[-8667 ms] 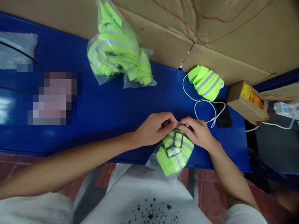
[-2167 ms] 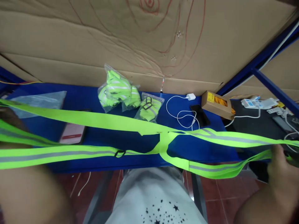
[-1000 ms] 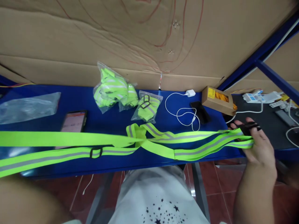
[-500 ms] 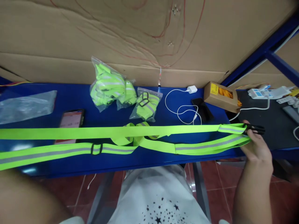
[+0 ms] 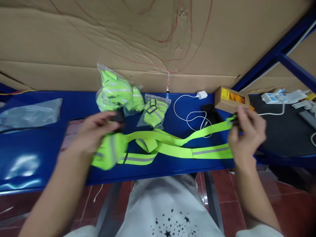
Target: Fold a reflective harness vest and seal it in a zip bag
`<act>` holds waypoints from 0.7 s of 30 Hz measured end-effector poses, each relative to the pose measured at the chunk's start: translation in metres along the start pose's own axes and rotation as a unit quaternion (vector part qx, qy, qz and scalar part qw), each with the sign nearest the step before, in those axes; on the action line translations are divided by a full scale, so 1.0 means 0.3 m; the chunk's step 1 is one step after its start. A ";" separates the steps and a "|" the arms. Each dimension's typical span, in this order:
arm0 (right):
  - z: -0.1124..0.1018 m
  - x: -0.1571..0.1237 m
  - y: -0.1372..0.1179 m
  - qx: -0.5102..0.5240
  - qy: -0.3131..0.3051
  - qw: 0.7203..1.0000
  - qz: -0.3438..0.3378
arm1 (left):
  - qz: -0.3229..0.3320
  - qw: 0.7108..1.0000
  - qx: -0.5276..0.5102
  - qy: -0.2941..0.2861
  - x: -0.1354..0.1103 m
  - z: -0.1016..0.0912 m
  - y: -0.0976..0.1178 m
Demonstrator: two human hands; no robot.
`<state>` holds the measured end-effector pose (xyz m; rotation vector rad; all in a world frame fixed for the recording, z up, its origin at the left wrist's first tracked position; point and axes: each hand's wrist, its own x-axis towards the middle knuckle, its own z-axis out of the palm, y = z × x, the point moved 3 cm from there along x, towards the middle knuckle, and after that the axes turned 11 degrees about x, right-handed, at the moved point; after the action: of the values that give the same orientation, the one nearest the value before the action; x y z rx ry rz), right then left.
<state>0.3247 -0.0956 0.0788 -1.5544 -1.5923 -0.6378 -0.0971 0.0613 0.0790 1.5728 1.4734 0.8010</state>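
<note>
A neon-yellow reflective belt (image 5: 174, 152) with grey stripes runs slack between my two hands, partly twisted on the blue table. My left hand (image 5: 91, 131) is closed on a black buckle piece (image 5: 119, 117) at one end, blurred by motion. Loops of the webbing bunch up below these fingers, near a black slider (image 5: 125, 158). At the other end, my right hand (image 5: 248, 131) pinches a dark buckle piece (image 5: 235, 120) that its fingers mostly hide.
Behind the belt lie clear bags of similar neon webbing (image 5: 116, 90) and a smaller bag (image 5: 156, 110). A phone (image 5: 70, 133) is partly behind my left hand. A white charger cable (image 5: 184, 120), an open cardboard box (image 5: 228, 104) and an empty plastic bag (image 5: 32, 113) lie around.
Both hands have come inward, the left one entering view from the left edge. The belt, stretched straight before, now sags and bunches near my left hand.
</note>
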 end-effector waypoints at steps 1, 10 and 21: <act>0.046 0.024 -0.074 0.023 -0.033 0.998 -0.039 | 0.010 0.998 -0.021 -0.056 0.001 0.079 0.002; 0.361 0.023 -0.327 0.161 -0.148 0.966 -0.139 | 0.155 0.971 -0.011 -0.182 0.036 0.417 0.020; 0.353 0.003 -0.323 0.176 -0.170 0.963 -0.112 | 0.128 0.963 -0.053 -0.231 -0.003 0.440 -0.010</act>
<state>0.2093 -0.0203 0.0382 -1.2729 -2.0317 -0.1881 0.0170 0.0420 0.0153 1.7435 0.8921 0.5883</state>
